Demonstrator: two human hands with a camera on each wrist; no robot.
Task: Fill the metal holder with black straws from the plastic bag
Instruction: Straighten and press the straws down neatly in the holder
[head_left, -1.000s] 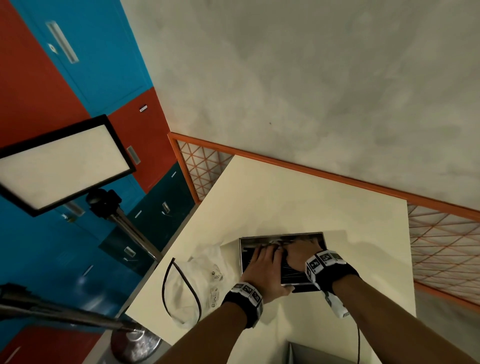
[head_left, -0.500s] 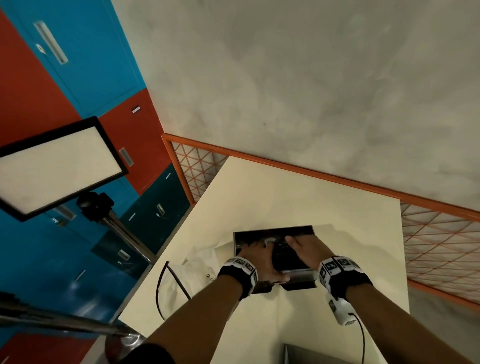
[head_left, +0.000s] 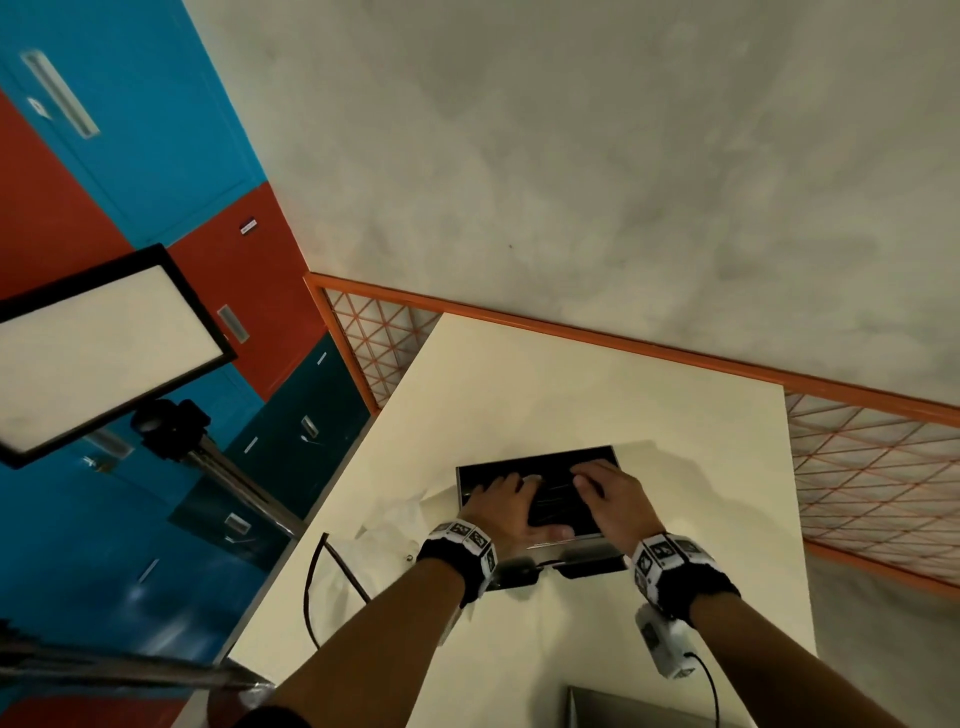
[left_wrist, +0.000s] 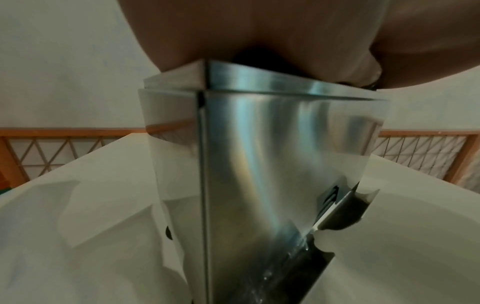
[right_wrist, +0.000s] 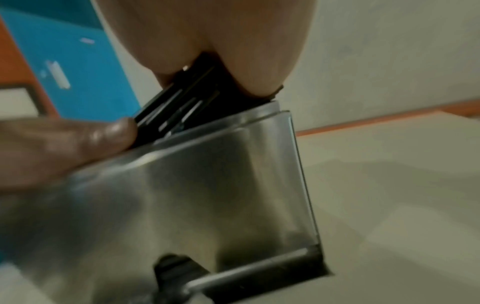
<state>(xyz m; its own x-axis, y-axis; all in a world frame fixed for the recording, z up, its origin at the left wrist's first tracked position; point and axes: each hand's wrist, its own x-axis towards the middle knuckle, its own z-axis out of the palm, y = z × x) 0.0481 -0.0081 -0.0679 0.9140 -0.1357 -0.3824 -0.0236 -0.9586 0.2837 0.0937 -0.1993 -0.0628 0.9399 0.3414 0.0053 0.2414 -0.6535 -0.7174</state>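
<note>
The rectangular metal holder (head_left: 540, 458) stands on the cream table (head_left: 571, 384), full of black straws (head_left: 555, 503). My left hand (head_left: 511, 499) lies flat on the straws at the holder's left end, its thumb stretched along the near rim. On the right end my right hand (head_left: 605, 491) presses down with spread fingers. The left wrist view shows the holder's shiny wall (left_wrist: 259, 164) under my palm. In the right wrist view the straws (right_wrist: 187, 102) stick out above the rim beneath my palm, with the left thumb (right_wrist: 103, 133) beside them. The crumpled clear plastic bag (head_left: 395, 514) lies just left of the holder.
A black cable loop (head_left: 317, 587) lies near the table's left edge. A grey box corner (head_left: 623, 706) shows at the near edge. A lit panel on a stand (head_left: 93, 353) is off the table to the left. An orange mesh rail (head_left: 623, 343) runs behind the table.
Both hands stay on the straws in the holder. They have drawn apart, the right hand shifting toward the right end, and both now lie flatter.
</note>
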